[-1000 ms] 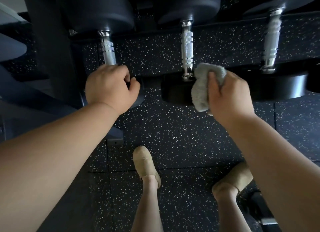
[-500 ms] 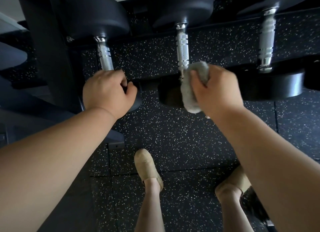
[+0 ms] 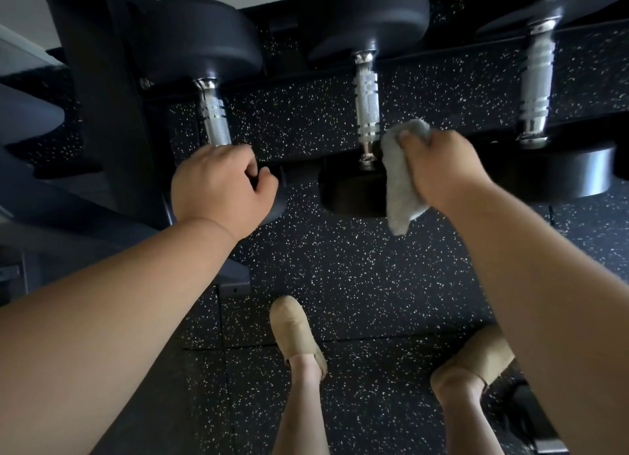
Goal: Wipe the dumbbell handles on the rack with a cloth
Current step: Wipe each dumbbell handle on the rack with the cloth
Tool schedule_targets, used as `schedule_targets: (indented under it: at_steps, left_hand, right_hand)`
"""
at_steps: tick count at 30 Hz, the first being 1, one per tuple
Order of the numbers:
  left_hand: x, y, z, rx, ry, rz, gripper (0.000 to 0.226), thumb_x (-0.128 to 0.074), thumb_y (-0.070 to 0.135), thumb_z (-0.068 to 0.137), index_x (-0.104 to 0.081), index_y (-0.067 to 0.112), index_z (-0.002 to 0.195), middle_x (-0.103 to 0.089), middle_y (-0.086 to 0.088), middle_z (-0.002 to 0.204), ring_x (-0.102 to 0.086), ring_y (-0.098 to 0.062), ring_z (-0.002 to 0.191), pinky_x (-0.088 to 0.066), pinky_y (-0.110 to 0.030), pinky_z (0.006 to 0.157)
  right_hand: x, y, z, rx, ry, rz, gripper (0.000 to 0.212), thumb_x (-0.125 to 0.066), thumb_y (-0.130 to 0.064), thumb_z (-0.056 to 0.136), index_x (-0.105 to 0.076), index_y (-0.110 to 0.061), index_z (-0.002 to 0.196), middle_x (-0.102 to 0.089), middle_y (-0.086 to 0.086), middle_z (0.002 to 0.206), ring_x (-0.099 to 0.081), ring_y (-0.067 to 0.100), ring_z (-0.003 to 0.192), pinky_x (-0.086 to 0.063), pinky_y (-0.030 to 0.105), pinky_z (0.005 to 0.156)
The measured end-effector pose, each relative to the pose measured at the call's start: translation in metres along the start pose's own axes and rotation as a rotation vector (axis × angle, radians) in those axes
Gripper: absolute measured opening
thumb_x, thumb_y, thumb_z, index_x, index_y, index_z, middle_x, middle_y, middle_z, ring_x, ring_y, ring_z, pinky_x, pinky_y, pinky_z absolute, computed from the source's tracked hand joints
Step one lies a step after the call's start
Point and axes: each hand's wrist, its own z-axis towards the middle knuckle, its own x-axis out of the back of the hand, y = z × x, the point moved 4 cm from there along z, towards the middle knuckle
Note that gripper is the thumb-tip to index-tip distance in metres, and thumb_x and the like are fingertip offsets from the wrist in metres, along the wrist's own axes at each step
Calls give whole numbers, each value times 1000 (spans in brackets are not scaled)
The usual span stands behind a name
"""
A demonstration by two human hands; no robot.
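Three black dumbbells lie side by side on the rack, each with a knurled silver handle. My left hand (image 3: 221, 185) is closed over the near end of the left handle (image 3: 213, 114), covering that end and the near weight head. My right hand (image 3: 442, 168) grips a grey cloth (image 3: 398, 182) just right of the middle handle (image 3: 367, 104), beside its lower end; the cloth hangs down in front of the near weight head (image 3: 350, 196). The right handle (image 3: 536, 83) is bare and slightly blurred.
The dark rack upright (image 3: 98, 97) stands at the left, with its foot (image 3: 235, 281) on the speckled black rubber floor (image 3: 357, 277). My two feet in tan shoes, the left foot (image 3: 294, 332) and the right foot (image 3: 483, 356), stand below the rack. A dark object (image 3: 531, 417) lies at bottom right.
My right hand with the cloth slid left onto the lower end of the middle handle, then came back right, off the handle. My left hand stayed on the left dumbbell.
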Motion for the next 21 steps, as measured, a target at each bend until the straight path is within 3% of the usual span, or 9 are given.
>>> schedule_targets:
  at_steps: [2,5,8,10,12,16,19,21]
  left_hand:
    - [1,1,0,-7,-1,2,28,-50,45,87,-59,23,73,-60,5,69,-50,-24,73,-31,-32,60]
    - [2,1,0,-13,0,5,26,-53,44,88,-59,23,73,-58,5,68,-50,-24,72,-32,-32,60]
    - [2,1,0,-14,-3,2,26,-53,43,87,-60,23,73,-58,3,68,-52,-27,72,-33,-33,59]
    - [2,2,0,-17,-5,4,27,-52,43,87,-61,22,73,-58,3,68,-53,-28,73,-32,-33,59]
    - [3,3,1,-16,-8,7,27,-53,43,87,-61,22,73,-59,3,69,-53,-28,74,-32,-33,59]
    - [3,2,0,-7,-15,15,27,-54,43,87,-60,21,72,-58,4,68,-53,-28,74,-33,-32,57]
    - [2,3,0,-5,-16,25,30,-52,44,87,-60,20,72,-58,2,67,-53,-29,73,-34,-33,57]
    - [2,3,1,-3,-18,26,30,-52,44,87,-60,20,72,-58,2,67,-54,-30,73,-38,-34,57]
  right_hand:
    - [8,4,22,-97,-52,-64,54,-34,-44,111,-66,-2,118,-67,19,104,-66,33,96,-56,37,82]
    - [9,13,36,-170,-62,-5,54,-43,-47,107,-65,-2,129,-67,21,124,-63,39,114,-50,38,90]
    - [4,11,14,-108,-127,77,61,-40,-62,104,-66,-12,128,-70,13,110,-66,31,98,-50,34,84]
    - [0,11,-12,-48,-93,204,50,-41,-63,103,-63,-22,123,-67,-4,99,-64,11,89,-47,26,72]
    - [-6,13,-38,2,34,359,34,-47,-56,104,-58,-28,118,-65,-13,99,-63,1,90,-46,20,70]
    - [-30,13,-61,38,274,453,34,-42,-53,105,-53,-30,128,-62,-12,114,-61,4,105,-47,28,91]
    - [-32,16,-44,-125,295,602,40,-37,-53,107,-57,-23,124,-66,-8,107,-64,10,102,-51,34,96]
    - [-28,22,-31,-249,250,723,36,-40,-50,108,-60,-21,118,-67,-8,98,-66,9,92,-55,31,91]
